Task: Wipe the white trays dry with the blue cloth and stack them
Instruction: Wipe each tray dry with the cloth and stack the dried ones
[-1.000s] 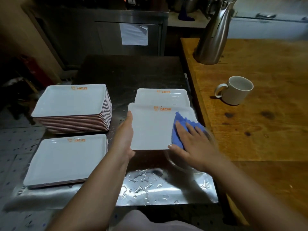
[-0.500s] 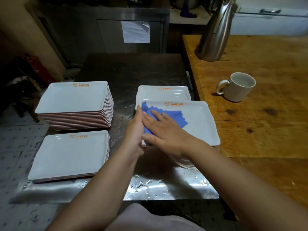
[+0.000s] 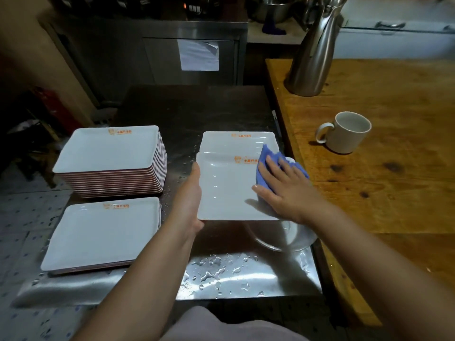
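White tray [image 3: 226, 190], orange logo unreadable, blue cloth [image 3: 267, 157] pressed on

Under my fingers [image 3: 283, 173] the soft blue cloth [image 3: 267, 156] lies on a glossy white tray [image 3: 226, 190]; beyond them, wet shiny steel table [image 3: 246, 276].

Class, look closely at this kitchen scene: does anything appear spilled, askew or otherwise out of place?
Yes. Water droplets lie pooled on the steel counter's front edge. The tray being wiped sits skewed over the tray beneath, overhanging a clear bowl. Both stacks look neat.
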